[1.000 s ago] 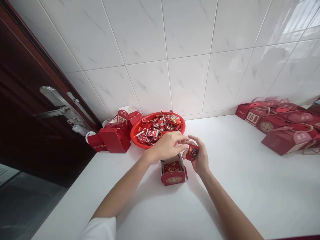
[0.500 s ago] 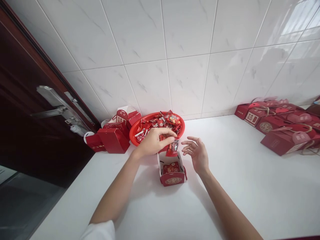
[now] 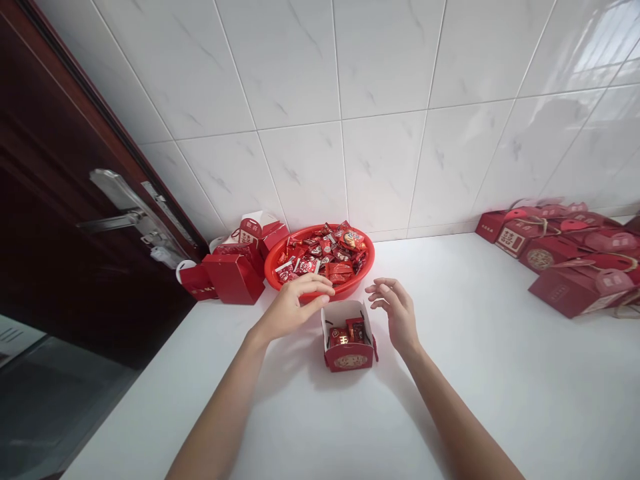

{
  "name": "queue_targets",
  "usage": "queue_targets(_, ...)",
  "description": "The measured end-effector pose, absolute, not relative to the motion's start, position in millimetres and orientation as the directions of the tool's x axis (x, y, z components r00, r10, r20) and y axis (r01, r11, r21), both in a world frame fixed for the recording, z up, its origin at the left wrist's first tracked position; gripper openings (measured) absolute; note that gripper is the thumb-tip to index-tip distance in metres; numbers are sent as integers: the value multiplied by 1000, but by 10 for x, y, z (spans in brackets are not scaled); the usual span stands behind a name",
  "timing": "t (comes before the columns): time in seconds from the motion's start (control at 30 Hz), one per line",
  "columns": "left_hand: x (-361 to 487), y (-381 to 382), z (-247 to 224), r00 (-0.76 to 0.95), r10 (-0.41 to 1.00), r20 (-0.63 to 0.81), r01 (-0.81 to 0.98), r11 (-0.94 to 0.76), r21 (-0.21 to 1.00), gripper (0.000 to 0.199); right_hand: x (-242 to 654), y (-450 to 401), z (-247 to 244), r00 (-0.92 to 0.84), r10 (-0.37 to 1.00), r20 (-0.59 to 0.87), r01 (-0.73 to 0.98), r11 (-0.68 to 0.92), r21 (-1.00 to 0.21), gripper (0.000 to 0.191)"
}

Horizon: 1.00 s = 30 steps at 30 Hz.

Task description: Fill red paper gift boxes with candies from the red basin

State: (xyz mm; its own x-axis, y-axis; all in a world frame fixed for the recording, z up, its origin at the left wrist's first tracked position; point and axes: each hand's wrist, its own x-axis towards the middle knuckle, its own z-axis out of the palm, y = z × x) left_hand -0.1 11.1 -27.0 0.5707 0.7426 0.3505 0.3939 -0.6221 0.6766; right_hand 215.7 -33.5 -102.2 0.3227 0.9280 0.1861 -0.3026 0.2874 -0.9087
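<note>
An open red gift box (image 3: 349, 361) with a white inside stands on the white table between my hands. In it lie red-wrapped candies (image 3: 347, 333). My left hand (image 3: 296, 305) hovers at the box's upper left, fingers apart and holding nothing, close to the front rim of a red basin (image 3: 271, 267). That basin is heaped with wrapped candies (image 3: 327, 250). To the right of the box, my right hand (image 3: 396, 313) is raised with its fingers loosely curled and apart, nothing in them.
Several red boxes (image 3: 235, 279) stand against the wall left of the basin. More closed red gift boxes (image 3: 575, 287) with handles are grouped at the far right. A dark door (image 3: 55, 200) with a metal handle (image 3: 113, 222) borders the table's left side. White tiles rise behind.
My left hand has let go of a red-wrapped candy, which now lies in the box, and has drawn back to the left. My right hand stays almost where it was.
</note>
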Motion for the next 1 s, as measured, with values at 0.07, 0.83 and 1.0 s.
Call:
queue_targets(0.07, -43, 58, -353, 538, 759, 365, 383, -607, 697, 18, 2160, -341, -1024, 281, 933, 225, -271, 303, -914, 25)
queue_targets(0.83, 196, -161, -1149, 392, 869, 301, 237, -412, 880, 61, 2008, -290, -1267, -63, 983, 174, 7, 174, -985, 52)
queue_targets(1.0, 94, -194, -1075, 515, 816, 264, 137, -383, 914, 71, 2055, -292, -1236, -85, 985, 150, 7, 151, -989, 36)
